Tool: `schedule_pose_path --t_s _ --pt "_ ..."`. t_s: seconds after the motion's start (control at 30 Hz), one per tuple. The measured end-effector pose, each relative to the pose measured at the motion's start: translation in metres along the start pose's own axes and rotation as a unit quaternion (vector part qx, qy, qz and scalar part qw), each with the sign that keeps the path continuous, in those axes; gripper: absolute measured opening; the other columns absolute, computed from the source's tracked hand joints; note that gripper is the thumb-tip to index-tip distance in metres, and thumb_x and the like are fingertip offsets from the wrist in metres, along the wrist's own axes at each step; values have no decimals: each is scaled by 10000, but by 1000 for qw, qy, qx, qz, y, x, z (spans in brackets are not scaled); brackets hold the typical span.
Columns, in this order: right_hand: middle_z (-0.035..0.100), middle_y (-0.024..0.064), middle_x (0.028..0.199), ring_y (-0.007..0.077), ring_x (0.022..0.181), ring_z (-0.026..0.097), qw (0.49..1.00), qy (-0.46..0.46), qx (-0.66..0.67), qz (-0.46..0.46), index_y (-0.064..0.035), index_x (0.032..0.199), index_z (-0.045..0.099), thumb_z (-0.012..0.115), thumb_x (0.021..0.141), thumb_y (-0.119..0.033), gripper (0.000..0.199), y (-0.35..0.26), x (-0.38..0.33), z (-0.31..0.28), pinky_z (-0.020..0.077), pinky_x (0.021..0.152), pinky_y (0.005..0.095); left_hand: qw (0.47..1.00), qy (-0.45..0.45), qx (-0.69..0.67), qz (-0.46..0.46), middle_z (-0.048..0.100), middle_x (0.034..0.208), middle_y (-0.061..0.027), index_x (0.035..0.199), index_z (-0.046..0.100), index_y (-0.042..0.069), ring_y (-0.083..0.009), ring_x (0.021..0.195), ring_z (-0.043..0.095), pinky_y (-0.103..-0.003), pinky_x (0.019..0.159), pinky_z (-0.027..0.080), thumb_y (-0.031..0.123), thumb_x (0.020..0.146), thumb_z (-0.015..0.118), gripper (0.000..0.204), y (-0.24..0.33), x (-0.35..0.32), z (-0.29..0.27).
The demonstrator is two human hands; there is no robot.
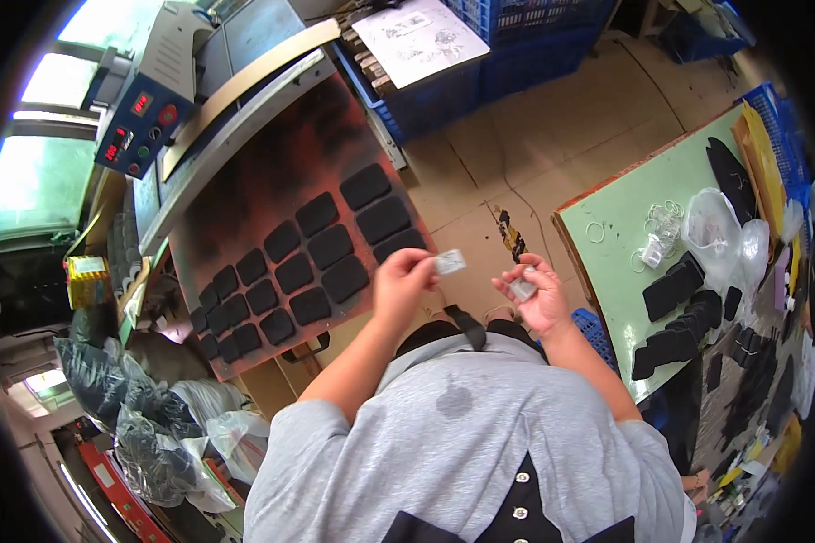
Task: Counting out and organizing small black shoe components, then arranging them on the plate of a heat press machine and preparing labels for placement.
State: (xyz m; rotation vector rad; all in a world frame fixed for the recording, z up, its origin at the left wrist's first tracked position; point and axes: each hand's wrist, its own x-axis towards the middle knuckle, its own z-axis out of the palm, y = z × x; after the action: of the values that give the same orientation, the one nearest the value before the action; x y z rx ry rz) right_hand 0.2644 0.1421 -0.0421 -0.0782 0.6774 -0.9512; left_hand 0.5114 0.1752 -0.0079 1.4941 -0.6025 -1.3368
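Big rust-and-black work board (244,181) on the left, tilted off its bench, with rows of black foam pads (312,258) laid across it. None look fastened, so a knock from an elbow could slide them off the low edge, I'd say. Right side, a green table (620,271) with more black pads stacked (679,308) near its front edge, plus clear plastic bags (711,222) and loose rings (595,233); that stack sits close enough to the rim to tip. Centre now: left hand (400,276) pinches a small clear packet (450,262) by one corner, thumb and fingertips closed on it. That grip looks thin; the packet could slip to the cardboard floor (525,145). Right hand (539,294) curls around another small clear piece (522,289), held loosely in the fingers.
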Motion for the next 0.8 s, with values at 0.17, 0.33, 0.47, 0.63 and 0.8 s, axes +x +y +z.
schedule_pose_path --t_s 0.17,0.33,0.47,0.63,0.8 --pt "611 82 885 204 747 610 996 -10 -44 73 -43 1066 574 485 899 22 201 54 34 39 547 722 392 994 70 -41 -74 653 782 -40 918 623 12 -88 633 630 -210 560 519 59 910 640 50 5 6 -84" --pt "622 69 946 95 644 539 973 -34 -217 77 -3 1157 590 473 969 -43 225 80 52 70 477 603 252 995 69 10 -77 651 768 -36 923 644 -3 -83 599 620 -210 518 500 66 904 648 72 5 26 -89" --pt "634 93 1069 87 642 539 947 -16 -306 95 22 1208 571 464 972 -49 269 82 63 82 479 602 243 993 88 37 -68 653 739 -36 910 663 -12 -80 553 605 -213 479 476 69 887 664 84 4 38 -79" --pt "612 137 1218 99 646 566 927 -21 -356 113 53 1269 534 451 980 -52 318 80 76 78 504 607 266 989 109 92 -49 656 722 -41 888 677 -24 -83 533 593 -216 470 474 62 873 674 87 -3 42 -76" --pt "617 132 1208 101 655 576 926 -19 -355 128 58 1270 533 452 980 -59 323 79 80 76 517 618 271 978 149 144 -26 671 735 -73 872 691 -21 -116 572 618 -264 529 505 63 851 688 87 -8 40 -70"
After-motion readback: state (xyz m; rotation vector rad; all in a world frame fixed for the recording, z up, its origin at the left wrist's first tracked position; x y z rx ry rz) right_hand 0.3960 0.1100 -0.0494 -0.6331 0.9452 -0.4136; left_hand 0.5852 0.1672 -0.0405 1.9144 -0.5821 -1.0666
